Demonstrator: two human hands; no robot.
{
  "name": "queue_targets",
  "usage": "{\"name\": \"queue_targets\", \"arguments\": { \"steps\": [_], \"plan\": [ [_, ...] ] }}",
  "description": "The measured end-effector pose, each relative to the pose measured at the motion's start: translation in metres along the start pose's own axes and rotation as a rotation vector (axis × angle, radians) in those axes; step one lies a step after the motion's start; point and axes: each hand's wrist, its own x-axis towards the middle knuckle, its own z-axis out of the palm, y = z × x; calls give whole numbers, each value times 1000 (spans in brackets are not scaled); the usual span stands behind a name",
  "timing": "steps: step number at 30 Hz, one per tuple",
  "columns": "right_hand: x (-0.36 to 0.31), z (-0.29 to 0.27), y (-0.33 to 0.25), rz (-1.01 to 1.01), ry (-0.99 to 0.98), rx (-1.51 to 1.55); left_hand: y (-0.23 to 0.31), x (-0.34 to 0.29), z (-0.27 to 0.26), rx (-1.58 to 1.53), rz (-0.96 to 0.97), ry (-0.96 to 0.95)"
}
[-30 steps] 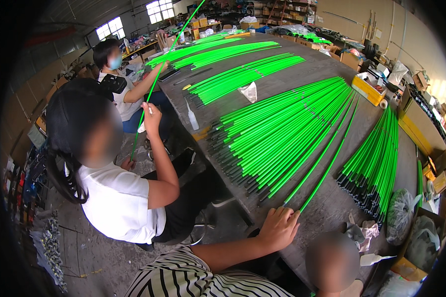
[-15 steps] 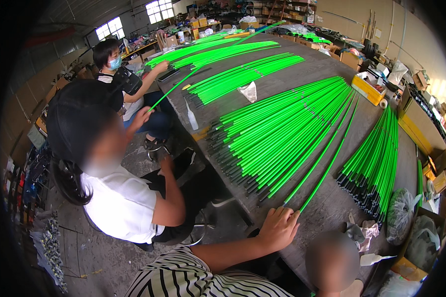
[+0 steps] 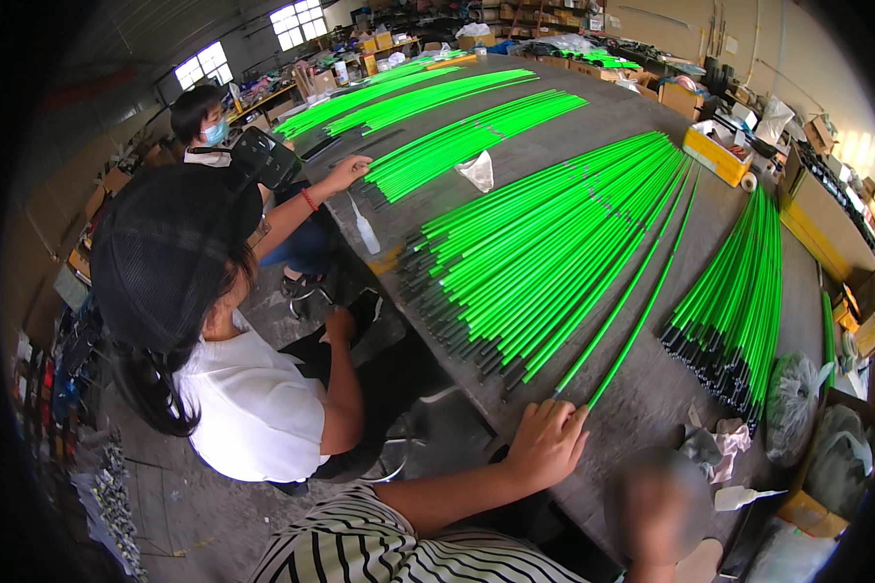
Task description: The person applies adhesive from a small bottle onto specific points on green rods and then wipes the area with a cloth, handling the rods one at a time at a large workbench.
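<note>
My left hand [image 3: 548, 443] rests at the table's near edge with fingers curled. Between its fingertips is the near end of a thin green rod [image 3: 642, 316], the outermost of a fan. A second rod's tip [image 3: 566, 381] touches or nearly touches the knuckles. The rest of that fan, green rods with dark ends [image 3: 544, 262], spreads over the grey table. My right hand [image 3: 654, 520] is low on the right, smeared by a round blur, so its fingers and anything in them are hidden. Near it lie crumpled cloths [image 3: 719, 449] and a small white squeeze bottle [image 3: 739, 497].
Another rod bundle [image 3: 734, 301] lies on the right, beside a plastic bag [image 3: 795, 408] and a yellow box [image 3: 717, 154]. A co-worker in white [image 3: 253, 408] sits at my left, with a hand [image 3: 348, 173] at a farther rod row. Behind sits a masked person [image 3: 204, 121].
The co-worker at my left no longer has a rod raised; their hand now reaches to the table's rod row. My left hand keeps its place. The view has shifted slightly.
</note>
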Motion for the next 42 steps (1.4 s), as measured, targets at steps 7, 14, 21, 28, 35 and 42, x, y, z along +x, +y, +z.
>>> {"name": "queue_targets", "arguments": {
  "steps": [7,14,21,28,35,42],
  "plan": [
    [21,-15,-9,57,-7,116,0,3,2,-1,11,-12],
    [31,-31,-11,24,-97,209,1,6,2,-10,0,-45],
    [69,-39,-16,79,78,599,5,11,-14,-8,-41,-58],
    [74,-50,-12,85,-56,618,-6,9,-6,-64,0,-58],
    [73,-50,-12,70,-50,600,-6,9,0,-82,15,-47],
    [71,-45,-21,122,73,555,-5,5,2,-82,8,-3]
  ]
}}
